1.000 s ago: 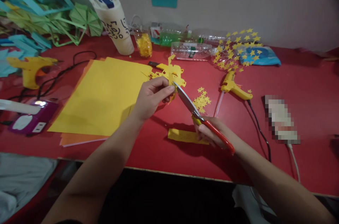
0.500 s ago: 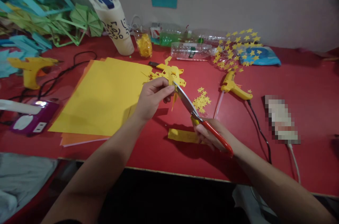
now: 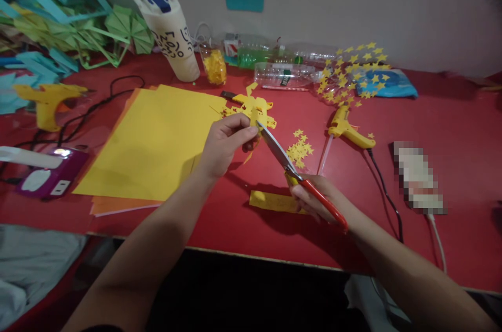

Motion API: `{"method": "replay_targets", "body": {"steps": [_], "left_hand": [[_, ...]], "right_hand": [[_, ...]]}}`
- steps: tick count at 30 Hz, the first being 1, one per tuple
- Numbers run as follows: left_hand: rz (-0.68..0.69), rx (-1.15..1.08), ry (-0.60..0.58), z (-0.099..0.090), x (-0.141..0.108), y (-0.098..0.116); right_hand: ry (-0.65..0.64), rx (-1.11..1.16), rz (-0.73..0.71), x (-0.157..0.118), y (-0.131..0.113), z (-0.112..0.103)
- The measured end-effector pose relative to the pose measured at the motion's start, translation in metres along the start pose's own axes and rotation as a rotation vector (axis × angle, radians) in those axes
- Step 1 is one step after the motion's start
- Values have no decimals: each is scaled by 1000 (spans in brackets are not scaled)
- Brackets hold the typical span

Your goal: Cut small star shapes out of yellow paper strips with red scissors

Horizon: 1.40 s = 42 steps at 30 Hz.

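Observation:
My left hand (image 3: 227,144) pinches a small yellow paper piece (image 3: 254,116) between thumb and fingers. Red-handled scissors (image 3: 280,153) are gripped in my right hand (image 3: 316,198), their blade tips at the paper beside my left thumb. Behind my left hand lies a heap of yellow paper scraps (image 3: 266,107), with a dark-tipped cutter partly among them. A pile of small yellow paper stars (image 3: 300,150) rests on the table right of the blades. Below, a yellow paper strip (image 3: 270,200) lies flat, its right end hidden by my right hand.
Yellow sheets (image 3: 152,138) lie stacked at left, near a purple power socket (image 3: 50,172) and a yellow glue gun (image 3: 47,104). Another glue gun (image 3: 351,130) and a phone (image 3: 418,175) with cables lie at right. A tall tumbler (image 3: 168,34) and plastic bottles (image 3: 286,76) line the back.
A thin dangling paper sliver below my left fingers has swung to the left. Both hands and the scissors keep nearly the same place; the view has shifted slightly.

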<state>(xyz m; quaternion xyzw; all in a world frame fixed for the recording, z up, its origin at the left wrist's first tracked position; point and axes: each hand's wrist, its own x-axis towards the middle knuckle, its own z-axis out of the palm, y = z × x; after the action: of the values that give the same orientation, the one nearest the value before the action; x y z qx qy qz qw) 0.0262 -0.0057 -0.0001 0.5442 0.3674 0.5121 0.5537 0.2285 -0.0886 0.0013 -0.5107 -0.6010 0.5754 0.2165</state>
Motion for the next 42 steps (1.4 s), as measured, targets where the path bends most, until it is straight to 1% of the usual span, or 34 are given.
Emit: {"method": "replay_targets", "body": {"steps": [4, 9, 13, 17, 27, 31, 36, 40, 42], "left_hand": [[-3, 10, 23, -1, 0, 1], [13, 12, 78, -2, 2, 7], [10, -2, 81, -3, 4, 7], [18, -2, 51, -7, 4, 5], [15, 44, -10, -11, 6, 5], [16, 49, -14, -13, 6, 4], [4, 30, -39, -12, 5, 5], [-28, 82, -84, -8, 4, 5], [-24, 102, -80, -7, 4, 4]], "right_hand": [[9, -6, 15, 1, 0, -1], [16, -8, -29, 3, 6, -1], [2, -5, -13, 3, 6, -3], [-23, -32, 22, 2, 3, -5], [-5, -56, -8, 1, 2, -8], [-4, -32, 36, 2, 2, -7], [-11, 3, 44, 3, 5, -5], [-6, 13, 41, 3, 6, -5], [-3, 13, 53, 3, 6, -4]]}}
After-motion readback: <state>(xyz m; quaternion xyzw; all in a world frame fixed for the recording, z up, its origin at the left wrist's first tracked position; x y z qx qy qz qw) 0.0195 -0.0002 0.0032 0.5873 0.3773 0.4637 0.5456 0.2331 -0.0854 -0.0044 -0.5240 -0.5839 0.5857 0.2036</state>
